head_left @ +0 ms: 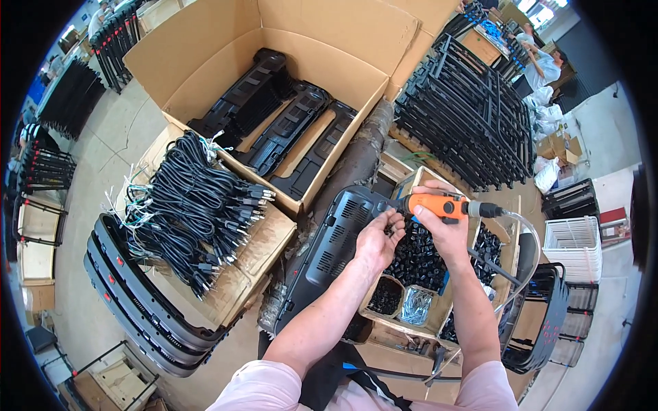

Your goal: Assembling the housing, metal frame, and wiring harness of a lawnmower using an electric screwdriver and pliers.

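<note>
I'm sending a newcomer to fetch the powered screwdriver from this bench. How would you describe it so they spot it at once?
Start at the big open cardboard box of black panels, then look to its lower right, where two hands meet over a tray of small black parts. The right hand grips the screwdriver: the only bright orange thing there, with a clear hose trailing from its rear.
</note>
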Demonstrator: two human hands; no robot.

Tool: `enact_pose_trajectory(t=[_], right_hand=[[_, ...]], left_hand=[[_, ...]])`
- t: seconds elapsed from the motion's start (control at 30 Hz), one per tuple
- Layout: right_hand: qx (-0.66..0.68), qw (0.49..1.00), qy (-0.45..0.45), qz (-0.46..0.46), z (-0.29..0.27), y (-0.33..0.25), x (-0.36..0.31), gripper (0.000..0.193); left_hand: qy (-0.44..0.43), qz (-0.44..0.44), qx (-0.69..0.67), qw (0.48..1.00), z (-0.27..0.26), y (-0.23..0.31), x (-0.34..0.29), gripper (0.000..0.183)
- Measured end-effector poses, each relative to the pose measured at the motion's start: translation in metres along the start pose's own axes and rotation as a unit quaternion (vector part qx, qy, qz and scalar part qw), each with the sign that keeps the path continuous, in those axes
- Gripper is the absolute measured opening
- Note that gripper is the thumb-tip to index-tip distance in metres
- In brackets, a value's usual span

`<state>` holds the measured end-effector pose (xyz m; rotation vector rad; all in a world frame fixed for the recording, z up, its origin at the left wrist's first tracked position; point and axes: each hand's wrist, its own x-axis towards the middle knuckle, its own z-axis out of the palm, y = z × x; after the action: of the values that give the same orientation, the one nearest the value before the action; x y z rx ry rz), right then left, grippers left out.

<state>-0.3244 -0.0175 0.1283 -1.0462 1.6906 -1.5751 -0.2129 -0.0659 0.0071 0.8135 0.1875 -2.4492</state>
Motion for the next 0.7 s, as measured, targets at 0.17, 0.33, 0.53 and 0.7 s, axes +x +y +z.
enact_pose_trajectory(t=[0.17,0.33,0.53,0.7], right_hand=[[-0.023,1.0,-0.014,-0.015,0.01,0.017,0.028,0.052],[-0.031,0.999,-0.027,-0.01,0.019,0.033,0.042,0.052],[-0.068,0.997,-0.041,0.006,0.03,0.036,0.051,0.045],[-0.075,0.995,-0.056,0.018,0.033,0.041,0.056,0.028]], left_hand=[[-0.033,-0.041,0.117,0.992,-0.009,-0.004,-0.018,0.028],[-0.057,-0.058,0.163,0.983,-0.026,-0.003,-0.033,0.028],[-0.087,-0.058,0.175,0.979,-0.039,0.001,-0.037,0.025],[-0.086,-0.049,0.211,0.972,-0.037,0.006,-0.044,0.027]])
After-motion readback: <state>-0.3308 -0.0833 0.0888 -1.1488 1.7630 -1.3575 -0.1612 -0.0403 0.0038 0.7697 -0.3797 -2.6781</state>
